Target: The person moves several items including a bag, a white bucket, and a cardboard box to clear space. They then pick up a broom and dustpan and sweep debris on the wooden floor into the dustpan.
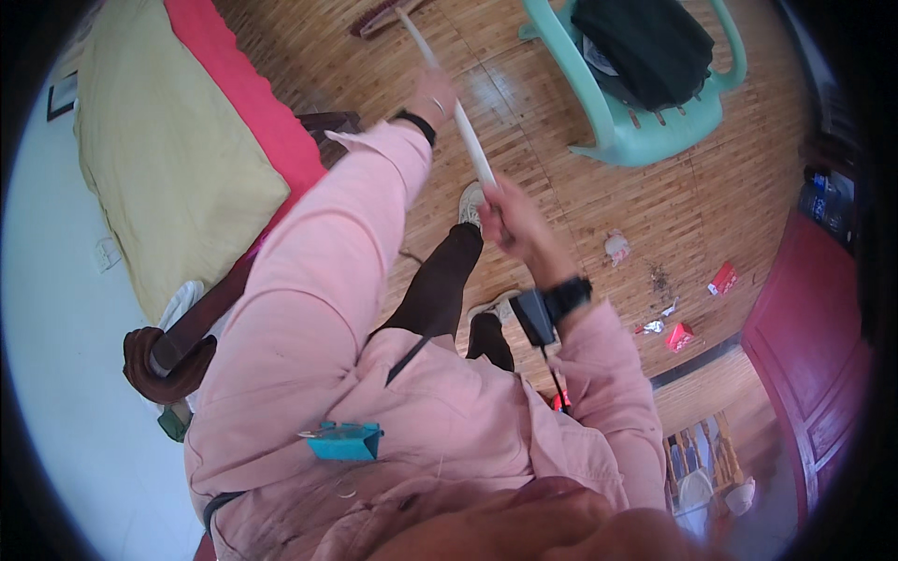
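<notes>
A broom with a long white handle [472, 140] slants across the picture, its dark reddish head [380, 17] on the floor at the far edge. Farther up the handle, my left hand [433, 92] is closed around it, slightly smeared by motion. My right hand [513, 220] grips the handle close to its near end. Both arms wear pink sleeves, and a dark band with a small black box [533, 316] sits at my right wrist. Below my hands, my feet in light shoes [471, 204] stand on the wood-patterned floor.
At left is a bed with a yellow sheet [178, 159] and red edging. A pale green plastic chair [608, 131] bearing a dark bag [645, 51] stands far right. Red wrappers [722, 278], a crumpled plastic piece [616, 247] and dark debris [660, 280] lie near a red door [804, 346].
</notes>
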`<action>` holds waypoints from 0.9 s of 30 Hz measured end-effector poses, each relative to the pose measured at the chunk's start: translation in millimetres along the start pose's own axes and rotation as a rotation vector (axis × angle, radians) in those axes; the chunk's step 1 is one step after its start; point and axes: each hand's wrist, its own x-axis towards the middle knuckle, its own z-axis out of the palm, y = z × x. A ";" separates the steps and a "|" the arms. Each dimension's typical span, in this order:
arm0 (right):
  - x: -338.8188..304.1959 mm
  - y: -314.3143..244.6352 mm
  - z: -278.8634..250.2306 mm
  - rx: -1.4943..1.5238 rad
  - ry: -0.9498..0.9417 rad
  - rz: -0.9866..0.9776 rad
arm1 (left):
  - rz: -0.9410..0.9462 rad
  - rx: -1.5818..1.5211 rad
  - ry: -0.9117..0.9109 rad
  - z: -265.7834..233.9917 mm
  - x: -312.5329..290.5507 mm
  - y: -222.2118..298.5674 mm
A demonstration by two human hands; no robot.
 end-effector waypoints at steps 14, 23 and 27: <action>-506.1 334.1 -110.5 0.013 0.712 0.075 | 0.842 -0.362 -0.241 -87.2 -416.3 442.6; -639.0 399.9 -118.3 -0.245 0.655 0.077 | 0.961 -0.390 -0.252 -103.4 -523.5 511.6; -554.5 384.7 -153.8 0.018 0.228 0.097 | 0.552 -0.400 -0.288 -31.4 -505.7 446.4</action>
